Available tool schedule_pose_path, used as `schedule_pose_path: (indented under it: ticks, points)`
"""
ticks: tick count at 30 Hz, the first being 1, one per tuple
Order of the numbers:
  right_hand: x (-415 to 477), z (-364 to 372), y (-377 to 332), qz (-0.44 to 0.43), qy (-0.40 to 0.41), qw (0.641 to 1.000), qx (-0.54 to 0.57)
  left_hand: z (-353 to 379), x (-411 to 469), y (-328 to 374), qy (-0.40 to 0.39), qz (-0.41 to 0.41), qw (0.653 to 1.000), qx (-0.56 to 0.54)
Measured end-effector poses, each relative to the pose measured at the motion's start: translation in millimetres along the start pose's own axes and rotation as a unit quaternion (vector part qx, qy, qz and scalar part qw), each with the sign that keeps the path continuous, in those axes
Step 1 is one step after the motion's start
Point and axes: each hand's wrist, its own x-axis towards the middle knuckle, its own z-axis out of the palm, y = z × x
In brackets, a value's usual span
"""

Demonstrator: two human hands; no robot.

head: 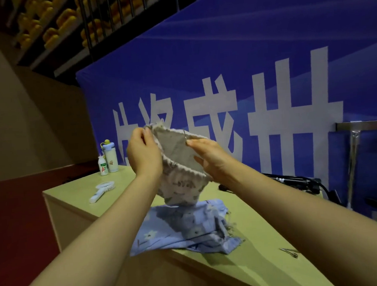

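I hold a piece of grey printed cloth point(177, 166) up in the air above the table. My left hand point(142, 154) pinches its upper left edge between thumb and fingers. My right hand point(208, 157) holds the cloth's right side, and its fingertips pinch a thin needle point(185, 136) standing at the top hem. A row of pale stitches runs along the cloth's edge. Below, a blue flowered cloth point(187, 230) lies crumpled on the table.
The yellow-green table point(79, 195) carries a white hand fan point(101, 190), a small bottle point(103, 166) and a flask point(111, 158) at its far left. Small metal scissors point(290, 252) lie near right. Black cables point(297, 183) and a metal stand point(354, 160) sit before the blue banner.
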Motion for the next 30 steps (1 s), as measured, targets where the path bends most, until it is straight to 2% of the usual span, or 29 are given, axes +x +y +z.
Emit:
schedule_pose_path:
  ticks: [4, 7, 9, 13, 16, 19, 22, 25, 26, 28, 30]
  points:
    - [-16, 30, -5, -0.006, -0.098, 0.995, -0.006, -28, -5, 38, 0.105, 0.037, 0.993, -0.044]
    - [-34, 47, -1, 0.012, -0.147, 0.986, -0.073, -53, -12, 49, 0.121, 0.089, 0.987, -0.047]
    - [-45, 50, 10, 0.017, -0.16, 0.971, -0.176, -66, -14, 42, 0.087, 0.082, 0.993, -0.005]
    - [-66, 29, 30, 0.014, -0.176, 0.908, -0.38, -83, -13, 5, -0.071, 0.027, 0.985, 0.153]
    - [-74, 11, 36, 0.03, -0.172, 0.895, -0.41, -85, -23, -11, -0.156, -0.012, 0.971, 0.181]
    - [-77, 8, 38, 0.027, -0.182, 0.866, -0.466, -74, -38, -14, -0.22, -0.007, 0.961, 0.17]
    - [-78, 15, 36, 0.011, -0.213, 0.807, -0.551, -54, -50, -11, -0.271, 0.027, 0.948, 0.167]
    - [-76, 21, 44, 0.012, -0.228, 0.72, -0.655, -37, -59, -6, -0.292, 0.043, 0.941, 0.168]
    - [-71, 21, 50, 0.014, -0.23, 0.701, -0.675, -31, -61, -5, -0.294, 0.045, 0.94, 0.168]
    - [-65, 15, 59, 0.023, -0.216, 0.709, -0.671, -19, -64, -6, -0.3, 0.046, 0.94, 0.158]
    - [-66, 11, 63, 0.026, -0.2, 0.733, -0.649, -14, -65, -9, -0.296, 0.032, 0.942, 0.152]
